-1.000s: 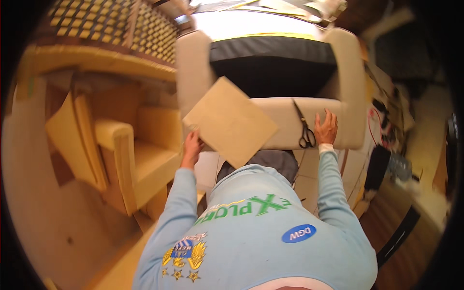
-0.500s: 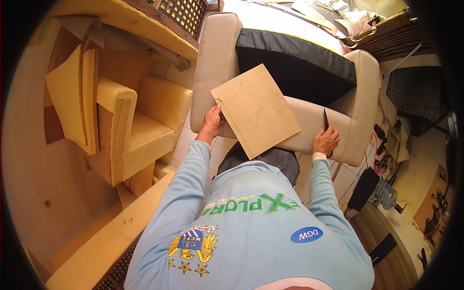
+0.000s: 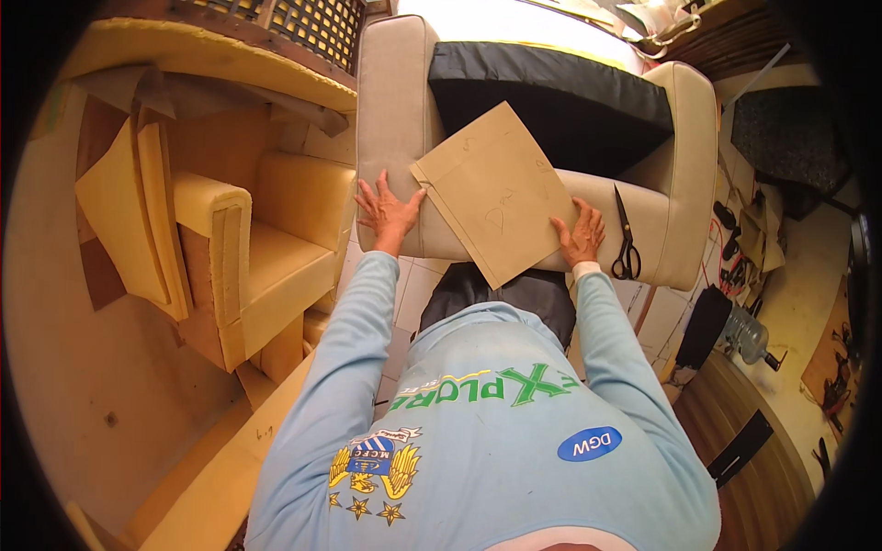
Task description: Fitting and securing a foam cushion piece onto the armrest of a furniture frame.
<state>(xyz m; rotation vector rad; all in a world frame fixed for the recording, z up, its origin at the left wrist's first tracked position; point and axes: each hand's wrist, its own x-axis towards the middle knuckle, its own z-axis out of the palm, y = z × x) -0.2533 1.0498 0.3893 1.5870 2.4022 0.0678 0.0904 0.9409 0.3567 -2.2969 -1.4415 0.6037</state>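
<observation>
A flat brown cardboard piece [image 3: 501, 197] with pencil marks lies tilted across the beige upholstered seat frame [image 3: 397, 83] before me. My left hand [image 3: 390, 213] rests with fingers spread on the beige fabric, its thumb at the cardboard's left edge. At the opposite edge is my right hand [image 3: 580, 234], fingers apart, the thumb touching the cardboard. Just right of it, black-handled scissors [image 3: 627, 241] lie on the beige front rail, blades pointing away from me. Black cloth [image 3: 551, 101] covers the inside of the frame behind the cardboard.
To the left stands an armchair [image 3: 285, 220] covered in yellow foam, with foam panels [image 3: 129, 220] leaning against it. A lattice of woven straps [image 3: 317, 28] is at the far left. On the right are a clear plastic bottle [image 3: 746, 335] and a dark seat [image 3: 790, 165].
My right hand has let go of the scissors, now lying on the rail, and moved left to the cardboard. My left hand has released the cardboard's edge and spread its fingers on the fabric.
</observation>
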